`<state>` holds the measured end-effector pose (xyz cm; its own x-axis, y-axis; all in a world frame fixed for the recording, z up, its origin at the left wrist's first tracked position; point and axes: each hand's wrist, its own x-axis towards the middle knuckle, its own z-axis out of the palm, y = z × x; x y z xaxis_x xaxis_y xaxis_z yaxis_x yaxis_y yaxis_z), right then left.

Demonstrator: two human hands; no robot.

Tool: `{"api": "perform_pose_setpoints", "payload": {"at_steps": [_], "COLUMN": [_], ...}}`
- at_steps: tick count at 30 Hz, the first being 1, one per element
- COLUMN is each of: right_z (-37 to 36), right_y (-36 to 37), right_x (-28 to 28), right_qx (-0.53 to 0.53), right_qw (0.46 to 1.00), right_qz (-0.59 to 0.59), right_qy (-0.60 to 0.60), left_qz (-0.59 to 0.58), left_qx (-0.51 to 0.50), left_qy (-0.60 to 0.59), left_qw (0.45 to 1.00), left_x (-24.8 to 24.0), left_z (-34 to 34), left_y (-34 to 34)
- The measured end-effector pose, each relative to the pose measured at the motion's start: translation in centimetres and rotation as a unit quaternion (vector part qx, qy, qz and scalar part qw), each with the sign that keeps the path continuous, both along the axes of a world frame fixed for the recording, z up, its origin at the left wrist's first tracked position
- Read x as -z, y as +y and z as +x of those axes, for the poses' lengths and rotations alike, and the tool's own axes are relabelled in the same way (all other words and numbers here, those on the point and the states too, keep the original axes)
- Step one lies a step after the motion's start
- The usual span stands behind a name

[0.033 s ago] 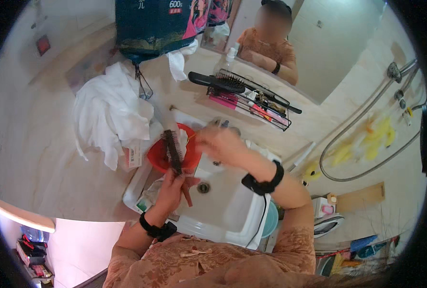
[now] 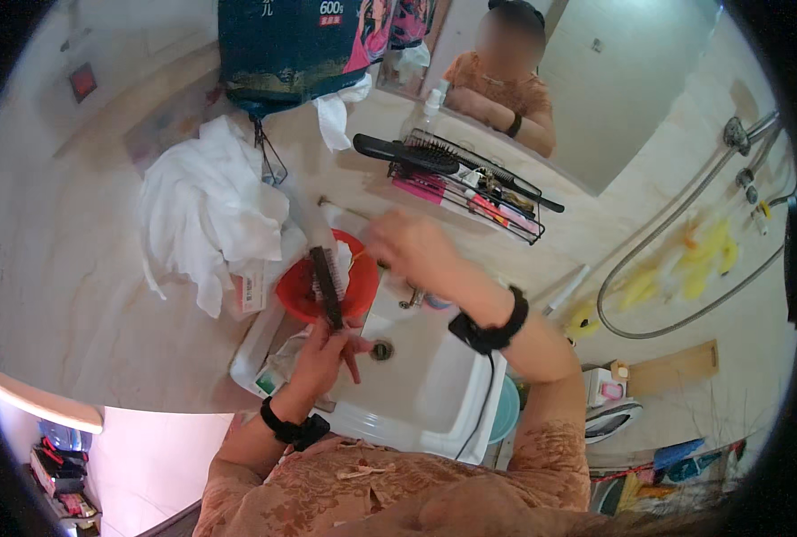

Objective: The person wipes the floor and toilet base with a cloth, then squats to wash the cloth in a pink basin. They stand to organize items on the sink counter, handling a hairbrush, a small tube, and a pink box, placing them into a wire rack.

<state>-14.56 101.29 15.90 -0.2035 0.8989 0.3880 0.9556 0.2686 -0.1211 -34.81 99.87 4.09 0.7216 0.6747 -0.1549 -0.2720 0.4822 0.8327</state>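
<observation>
My left hand (image 2: 319,358) is closed around the handle of a dark hairbrush (image 2: 326,277), its bristled head pointing up and away from me. Behind the brush a red plastic basin (image 2: 358,291) rests at the left side of the white sink (image 2: 416,394), with something white inside it. Over the basin's right edge, my right hand (image 2: 409,248) is closed in a pinch. A thin yellowish stick (image 2: 359,254) reaches from its fingers toward the bristles; motion blurs the fingers, and the stick's exact kind cannot be made out.
White cloths (image 2: 210,210) and a small box (image 2: 253,291) lie on the counter to the left. A wire rack (image 2: 497,201) with a black paddle brush (image 2: 407,154) hangs on the wall below a mirror (image 2: 622,89). A shower hose (image 2: 635,259) loops at the right.
My right hand has shifted slightly, up and away from the sink's middle. The brush in my left hand has tilted or moved a little to the right.
</observation>
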Motion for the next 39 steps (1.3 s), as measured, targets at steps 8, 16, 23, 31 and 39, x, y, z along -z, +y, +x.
{"api": "perform_pose_setpoints", "payload": {"at_steps": [8, 16, 23, 31, 39], "right_z": [1.3, 1.8, -1.2, -5.1, -4.3], "right_y": [11.1, 11.3, 4.0, -9.0, -12.1], "right_x": [-2.7, -2.8, -3.9, 2.6, 7.4], "right_qx": [0.22, 0.202, 0.048, -0.212, -0.292], "right_qw": [0.94, 0.921, 0.93, 0.948, 0.955], "right_qz": [0.184, 0.261, 0.346, 0.197, 0.049], "right_qy": [-0.182, -0.207, -0.113, -0.131, 0.014], "left_qz": [0.059, 0.026, 0.013, -0.197, -0.037], "left_qx": [0.087, 0.103, 0.115, 0.198, 0.211], "left_qy": [0.076, 0.07, 0.058, -0.145, -0.092], "left_qw": [0.991, 0.992, 0.992, 0.949, 0.972], "left_x": [0.2, 1.9, 2.0, 3.0, 5.0], "left_z": [-1.5, -2.0, -0.7, -0.8, 0.3], "left_y": [-1.0, -0.7, -0.7, 0.1, -0.1]}}
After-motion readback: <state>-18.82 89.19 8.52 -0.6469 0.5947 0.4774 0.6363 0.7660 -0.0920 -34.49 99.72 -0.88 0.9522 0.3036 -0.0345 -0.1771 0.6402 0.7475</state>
